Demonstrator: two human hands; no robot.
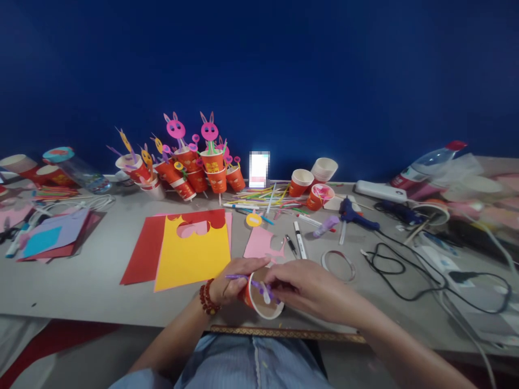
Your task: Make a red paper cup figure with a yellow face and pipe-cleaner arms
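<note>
Near the table's front edge, my left hand (235,282) is wrapped round a red paper cup (267,310), tilted with its white rim toward me. A thin purple stick (236,276) lies by my left thumb and runs to the cup's mouth. My right hand (298,286) reaches over the rim with its fingers pinched at a purple piece (272,294) in the cup's mouth. A small whitish strip (266,293) shows beside those fingertips. The cup's far side is hidden by my hands.
Yellow paper (194,254) and red paper (141,254) lie left of the hands. Decorated cups (213,162) stand behind. Pens (300,240), a blue glue gun (357,216), a tape ring (338,265) and a black cable (405,294) are to the right.
</note>
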